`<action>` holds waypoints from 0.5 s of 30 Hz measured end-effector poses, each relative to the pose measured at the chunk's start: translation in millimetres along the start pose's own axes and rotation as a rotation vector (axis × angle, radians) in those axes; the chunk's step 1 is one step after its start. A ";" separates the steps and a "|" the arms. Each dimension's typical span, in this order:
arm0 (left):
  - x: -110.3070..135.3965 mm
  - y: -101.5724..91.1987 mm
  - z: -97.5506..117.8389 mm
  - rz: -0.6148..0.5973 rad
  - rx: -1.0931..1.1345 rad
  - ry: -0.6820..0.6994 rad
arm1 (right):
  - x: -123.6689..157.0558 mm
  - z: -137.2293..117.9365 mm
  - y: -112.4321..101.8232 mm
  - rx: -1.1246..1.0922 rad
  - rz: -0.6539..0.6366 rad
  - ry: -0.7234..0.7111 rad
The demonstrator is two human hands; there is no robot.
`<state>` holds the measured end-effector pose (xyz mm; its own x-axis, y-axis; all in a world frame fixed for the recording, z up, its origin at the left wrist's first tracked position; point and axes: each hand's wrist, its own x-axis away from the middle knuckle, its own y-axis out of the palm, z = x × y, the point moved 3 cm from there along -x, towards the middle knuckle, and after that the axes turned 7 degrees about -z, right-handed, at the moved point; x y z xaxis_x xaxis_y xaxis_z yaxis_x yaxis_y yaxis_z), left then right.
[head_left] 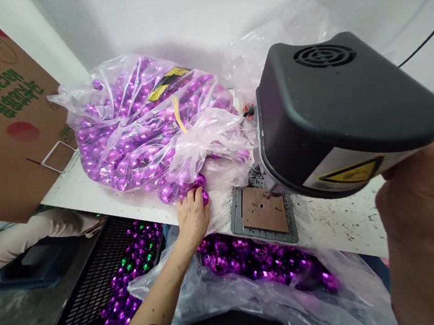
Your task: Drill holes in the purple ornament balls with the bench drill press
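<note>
My left hand is at the table's front edge, its fingers curled over shiny purple mirror balls at the mouth of a clear plastic bag. More of these balls fill the bag. On the right, my right hand is raised beside the black housing of a bench drill press. Its fingers look bent around something at the frame's edge, mostly cut off from view. Under the drill head lies a brown square board with a small hole, on a grey metal base.
Below the table edge, an open plastic bag holds more purple balls. At lower left stands a black crate with purple and green balls. A cardboard box is at far left, above another person's leg. Dark shavings litter the white table.
</note>
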<state>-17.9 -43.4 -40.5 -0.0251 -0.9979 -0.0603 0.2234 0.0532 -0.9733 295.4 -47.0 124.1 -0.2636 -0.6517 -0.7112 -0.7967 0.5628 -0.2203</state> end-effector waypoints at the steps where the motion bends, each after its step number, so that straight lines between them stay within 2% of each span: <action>1: 0.2 5.0 -1.0 -0.025 0.037 -0.003 | -0.1 -0.4 0.5 0.005 0.005 -0.013; 4: 4.6 12.6 3.8 -0.037 0.371 0.030 | -0.2 -1.9 2.4 0.030 0.010 -0.020; 9: 8.4 4.8 25.8 -0.054 1.074 0.053 | -2.5 -4.0 2.8 0.033 0.007 -0.017; 11: 7.3 3.9 38.2 -0.164 1.326 0.055 | -4.0 -4.3 2.5 0.031 0.021 -0.012; 13: 6.1 8.0 50.7 -0.345 1.525 0.013 | -5.4 -4.8 2.5 0.043 0.039 -0.012; 15: 4.9 14.2 61.2 -0.484 1.591 -0.032 | -6.6 -5.0 3.2 0.046 0.041 -0.012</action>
<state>44.8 -49.9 -41.1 -0.3691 -0.9110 0.1838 0.9069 -0.3098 0.2855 291.9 -43.5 131.5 -0.2889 -0.6213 -0.7283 -0.7592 0.6122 -0.2210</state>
